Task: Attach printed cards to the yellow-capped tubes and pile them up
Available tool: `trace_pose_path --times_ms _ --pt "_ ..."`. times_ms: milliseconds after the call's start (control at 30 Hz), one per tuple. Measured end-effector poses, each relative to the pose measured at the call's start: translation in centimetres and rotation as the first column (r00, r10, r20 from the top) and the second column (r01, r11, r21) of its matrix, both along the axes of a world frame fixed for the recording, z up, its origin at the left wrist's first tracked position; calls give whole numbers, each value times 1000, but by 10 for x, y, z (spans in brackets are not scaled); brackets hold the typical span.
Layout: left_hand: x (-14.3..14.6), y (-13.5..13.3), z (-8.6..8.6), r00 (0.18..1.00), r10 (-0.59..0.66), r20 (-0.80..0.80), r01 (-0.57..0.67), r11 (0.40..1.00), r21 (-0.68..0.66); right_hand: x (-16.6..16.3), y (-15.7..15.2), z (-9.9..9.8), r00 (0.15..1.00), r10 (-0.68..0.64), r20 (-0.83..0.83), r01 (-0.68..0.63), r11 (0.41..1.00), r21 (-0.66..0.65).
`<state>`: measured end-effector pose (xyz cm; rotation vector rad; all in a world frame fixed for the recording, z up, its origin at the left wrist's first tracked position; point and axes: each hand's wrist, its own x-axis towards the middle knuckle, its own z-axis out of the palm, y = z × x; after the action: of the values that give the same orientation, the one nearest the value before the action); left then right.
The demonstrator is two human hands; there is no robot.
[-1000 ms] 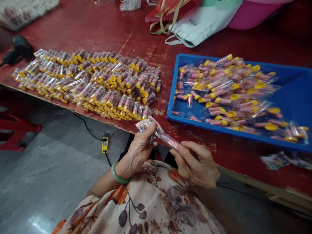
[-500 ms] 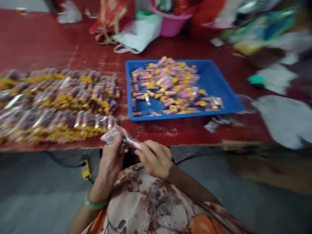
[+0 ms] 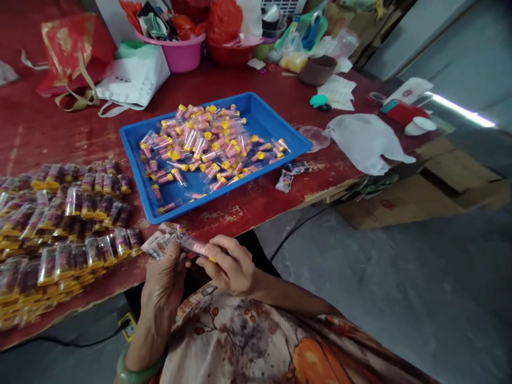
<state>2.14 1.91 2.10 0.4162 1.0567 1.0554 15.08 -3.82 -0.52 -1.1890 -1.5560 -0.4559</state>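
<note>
My left hand [image 3: 162,282] is closed on a small bunch of printed plastic wrappers [image 3: 157,243], pinched under the thumb, just off the table's front edge. In my right hand [image 3: 233,266] is a clear tube [image 3: 194,246] with pink contents and a bit of yellow cap showing by the fingers. The tube's far end meets the wrappers at my left fingers; whether it is inside one I cannot tell. Beyond my hands lies a blue tray [image 3: 276,118] with many pink, yellow-capped tubes [image 3: 200,141]. Stacked rows of dark, wrapped, yellow-capped tubes [image 3: 94,253] lie at the left.
Loose wrappers [image 3: 285,181] and a white plastic bag [image 3: 366,141] lie right of the tray. Behind stand a red gift bag [image 3: 78,50], a white bag [image 3: 134,74] and a pink basin [image 3: 182,55]. A cardboard box [image 3: 400,197] sits on the floor at right.
The view has swung right, so the tray and wrapped rows appear further left and more of the table's right end shows. Both hands keep their hold, with the tube still against the wrappers.
</note>
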Motion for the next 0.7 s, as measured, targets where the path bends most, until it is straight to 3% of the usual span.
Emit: trace_pose_path --times_ms 67,200,367,500,700 --pt "8 -1 0 998 -59 8 59 998 -11 6 -4 -4 999 -46 -4 46 999 9" --pt "25 -10 2 995 -94 -33 93 996 -13 14 -13 -13 961 -152 230 133 986 96" --pt "35 -22 5 992 -126 -6 126 991 37 13 -22 -10 987 -40 -158 30 997 -66" --pt "29 -24 7 993 -118 29 117 993 19 12 -24 -8 994 -60 -94 56 997 -51" --pt "22 -18 8 998 -65 14 65 998 16 9 -24 -4 984 0 -178 -10 998 -55"
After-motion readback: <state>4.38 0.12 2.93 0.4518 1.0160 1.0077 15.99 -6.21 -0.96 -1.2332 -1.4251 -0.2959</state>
